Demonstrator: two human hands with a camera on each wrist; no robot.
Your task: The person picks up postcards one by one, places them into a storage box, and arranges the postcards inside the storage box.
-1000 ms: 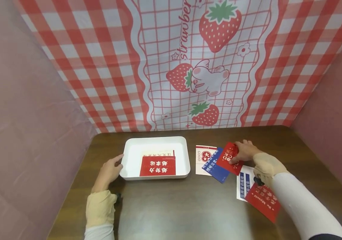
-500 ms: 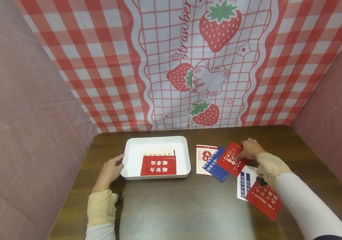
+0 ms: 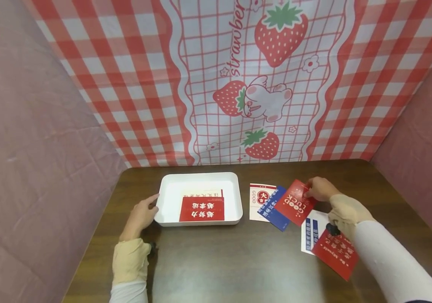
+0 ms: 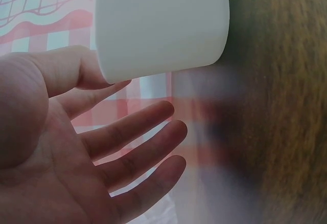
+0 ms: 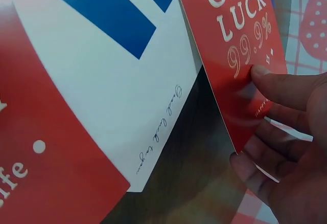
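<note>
My right hand [image 3: 322, 189] pinches the near edge of a red "Good Luck" card [image 5: 235, 40], thumb on its printed face and fingers behind. This edge is raised, and the card overlaps a blue card [image 3: 278, 218]; a white card with a red emblem [image 3: 254, 210] lies left of that. Below the hand are a white card with blue bands [image 5: 133, 81] and a red "Be Myself" card [image 3: 335, 254]. At the left end of a white tray [image 3: 197, 224], my left hand [image 4: 66, 142] touches the rim with thumb and forefinger; its other fingers extend loosely.
Inside the tray, a red card [image 3: 202, 209] with white characters overlaps a cream card [image 3: 202, 193]. The dark wooden table [image 3: 227, 261] ends at a strawberry-print checked cloth [image 3: 144, 84] behind, with pink cloth [image 3: 49, 160] on the sides.
My right hand has slid back to the red "Good Luck" card's right edge and now lifts that edge slightly, uncovering more print. The left hand stays at the tray.
</note>
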